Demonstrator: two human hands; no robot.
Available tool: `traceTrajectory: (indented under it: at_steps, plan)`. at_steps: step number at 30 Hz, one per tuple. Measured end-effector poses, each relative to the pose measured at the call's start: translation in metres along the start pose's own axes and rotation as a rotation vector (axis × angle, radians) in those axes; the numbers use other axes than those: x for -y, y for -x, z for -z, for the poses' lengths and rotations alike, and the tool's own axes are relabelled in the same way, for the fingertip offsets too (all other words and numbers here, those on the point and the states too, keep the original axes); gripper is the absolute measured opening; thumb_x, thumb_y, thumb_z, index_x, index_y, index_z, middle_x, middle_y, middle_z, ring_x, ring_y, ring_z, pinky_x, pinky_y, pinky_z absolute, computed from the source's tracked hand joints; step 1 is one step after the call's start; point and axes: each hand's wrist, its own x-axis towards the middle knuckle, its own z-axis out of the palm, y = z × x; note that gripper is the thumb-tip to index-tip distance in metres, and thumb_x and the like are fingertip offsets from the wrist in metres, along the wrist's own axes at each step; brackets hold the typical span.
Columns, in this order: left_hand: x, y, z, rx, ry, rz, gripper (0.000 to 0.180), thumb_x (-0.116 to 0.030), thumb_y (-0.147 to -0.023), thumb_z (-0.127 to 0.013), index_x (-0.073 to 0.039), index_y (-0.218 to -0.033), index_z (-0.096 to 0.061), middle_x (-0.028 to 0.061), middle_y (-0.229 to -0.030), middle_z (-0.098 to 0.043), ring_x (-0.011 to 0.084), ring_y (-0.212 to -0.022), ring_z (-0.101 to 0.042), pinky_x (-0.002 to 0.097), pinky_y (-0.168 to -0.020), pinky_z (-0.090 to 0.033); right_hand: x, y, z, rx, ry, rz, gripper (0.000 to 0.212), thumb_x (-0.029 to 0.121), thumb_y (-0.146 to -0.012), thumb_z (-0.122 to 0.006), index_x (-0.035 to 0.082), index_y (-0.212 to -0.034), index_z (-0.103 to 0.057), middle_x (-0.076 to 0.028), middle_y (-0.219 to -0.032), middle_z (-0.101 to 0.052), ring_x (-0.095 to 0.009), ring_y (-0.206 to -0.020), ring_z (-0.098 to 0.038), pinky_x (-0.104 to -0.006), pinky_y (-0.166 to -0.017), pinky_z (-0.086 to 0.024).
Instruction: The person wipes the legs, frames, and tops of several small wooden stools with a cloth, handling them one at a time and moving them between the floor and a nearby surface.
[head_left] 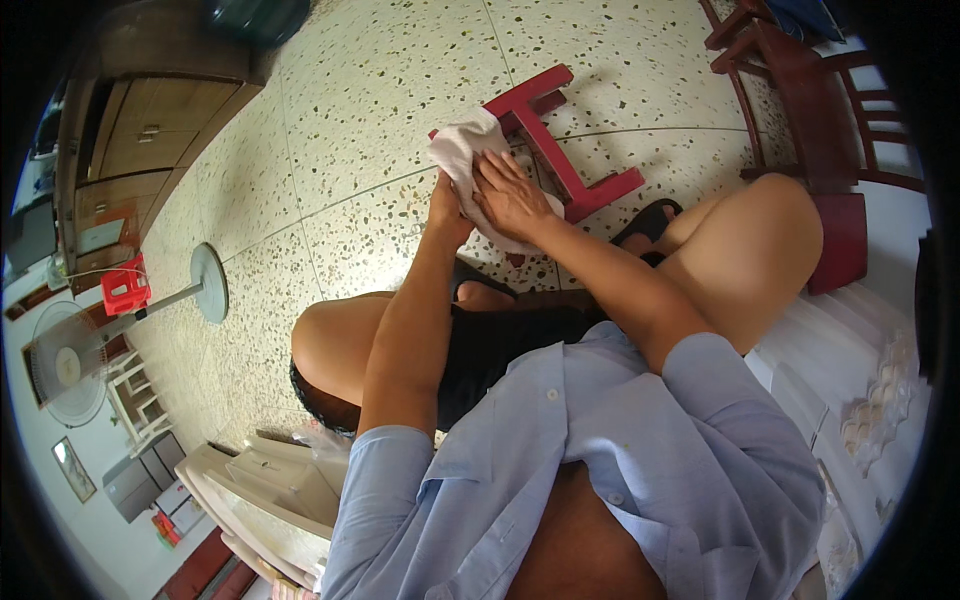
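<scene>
Your left hand (447, 212) grips the lower edge of the pale cloth (468, 150), fingers closed on it. Your right hand (512, 195) lies flat and open on top, pressing the cloth against the red stool (560, 160), which is tipped on the terrazzo floor (380, 90). If you push too hard, the stool may slide away, or the cloth may slip from under your palm

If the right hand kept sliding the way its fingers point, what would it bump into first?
The right hand lies flat on the pale cloth, fingers pointing up-left. It would cross the cloth first, then probably reach bare speckled floor; depth is unclear.
</scene>
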Motion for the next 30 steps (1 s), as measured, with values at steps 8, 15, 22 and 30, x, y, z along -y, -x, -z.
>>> traceTrajectory:
  at_steps: [8, 15, 22, 30]
  plan:
    - [-0.001, 0.011, -0.015, -0.149, -0.202, 0.108, 0.072, -0.063, -0.102, -0.017, -0.015, -0.157, -0.017, 0.0106, -0.161, -0.021, 0.0351, -0.147, -0.024, 0.0713, -0.112, -0.018, -0.026, -0.103, -0.006, -0.145, 0.209, 0.04, 0.041, 0.027, -0.101, -0.043, 0.003, -0.13, -0.059, -0.01, -0.146, -0.049, -0.028, -0.145, -0.031, -0.042, -0.122, -0.017]
    - [0.008, 0.006, -0.022, 0.169, 0.116, -0.016, 0.088, -0.073, -0.096, -0.019, -0.009, -0.156, -0.018, 0.0132, -0.161, -0.024, 0.0342, -0.147, -0.024, 0.0537, -0.119, -0.021, -0.023, -0.1, -0.007, -0.028, 0.31, 0.008, 0.045, 0.029, -0.099, -0.047, 0.007, -0.138, -0.053, -0.005, -0.147, -0.047, -0.024, -0.145, -0.031, -0.0408, -0.122, -0.015]
    - [0.007, 0.009, -0.012, 0.139, 0.247, -0.003, 0.118, -0.093, -0.077, -0.021, -0.006, -0.157, -0.016, 0.018, -0.162, -0.02, 0.0392, -0.147, -0.023, 0.0595, -0.118, -0.017, -0.013, 0.0, 0.002, 0.087, 0.086, 0.108, 0.045, 0.019, -0.098, -0.044, 0.001, -0.139, -0.047, -0.013, -0.146, -0.044, -0.029, -0.145, -0.031, -0.0419, -0.122, -0.021]
    - [0.016, -0.023, -0.004, 0.035, 0.034, -0.07, 0.103, -0.086, -0.084, -0.028, -0.009, -0.153, -0.029, 0.0191, -0.15, -0.041, 0.0368, -0.135, -0.042, 0.0547, -0.115, -0.03, -0.013, 0.096, 0.042, 0.193, 0.055, 0.297, 0.048, 0.011, -0.086, -0.054, 0.0, -0.132, -0.053, -0.016, -0.143, -0.045, -0.031, -0.143, -0.035, -0.0408, -0.116, -0.032]
